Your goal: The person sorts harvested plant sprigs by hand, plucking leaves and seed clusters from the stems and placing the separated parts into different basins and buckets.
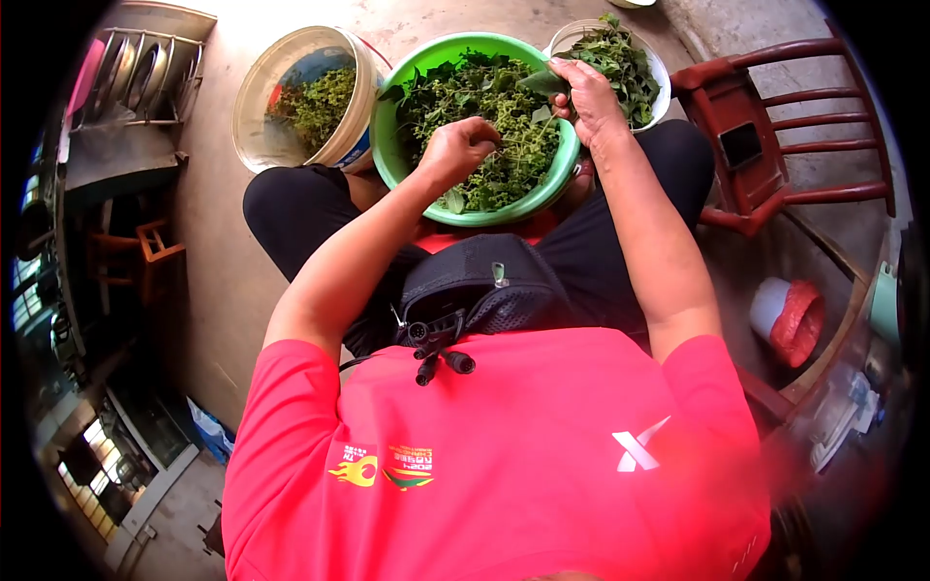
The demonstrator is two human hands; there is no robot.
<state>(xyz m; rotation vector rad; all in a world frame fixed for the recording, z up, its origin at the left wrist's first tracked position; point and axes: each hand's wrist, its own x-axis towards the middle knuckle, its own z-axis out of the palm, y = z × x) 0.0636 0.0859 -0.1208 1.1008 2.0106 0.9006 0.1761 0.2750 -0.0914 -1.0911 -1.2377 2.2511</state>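
Note:
A green basin full of leafy green stems stands between the knees. Over its left part is my left hand, fingers curled together near the stems; whatever they pinch is too small to name. At the basin's upper right edge, my right hand holds green leaves between thumb and fingers. Just beyond that hand is a white bucket with picked leaves. Left of the basin, a pale tilted bucket contains more small-leaved greens.
A dark red wooden chair is at the right, with a red plastic bag below it. A dish rack holds plates at the upper left. A small wooden stool stands at the left. A black pouch rests at the waist.

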